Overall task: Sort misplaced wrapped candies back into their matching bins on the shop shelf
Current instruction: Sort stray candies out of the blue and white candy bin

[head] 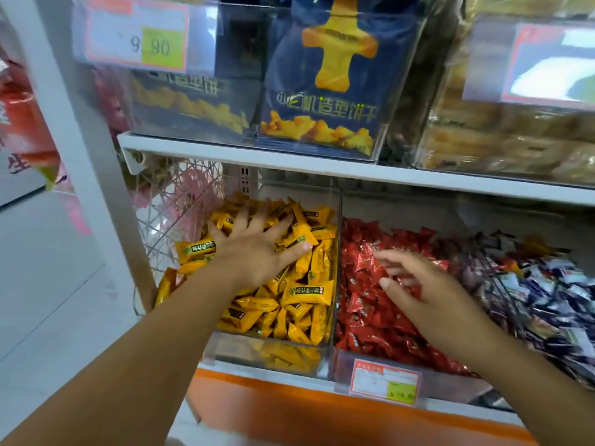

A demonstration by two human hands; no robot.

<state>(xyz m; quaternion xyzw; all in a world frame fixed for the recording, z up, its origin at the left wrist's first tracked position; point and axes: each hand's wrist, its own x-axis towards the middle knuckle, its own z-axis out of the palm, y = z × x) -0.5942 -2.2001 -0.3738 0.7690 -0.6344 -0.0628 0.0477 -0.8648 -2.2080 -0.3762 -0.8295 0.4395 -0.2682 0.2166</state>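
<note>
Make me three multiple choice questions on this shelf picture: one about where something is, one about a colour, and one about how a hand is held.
1. Where does the left hand rest?
A. On the yellow candies
B. On a shopping trolley
C. On a cash register

2. What colour are the candies below the right hand?
A. Green
B. Red
C. White

3. How are the left hand's fingers held?
A. In a tight fist
B. Pinching a coin
C. Spread out straight

Answers:
1 A, the hand lies on top of the yellow heap.
2 B, red candies lie heaped under that hand.
3 C, the fingers fan out across the wrappers.
</note>
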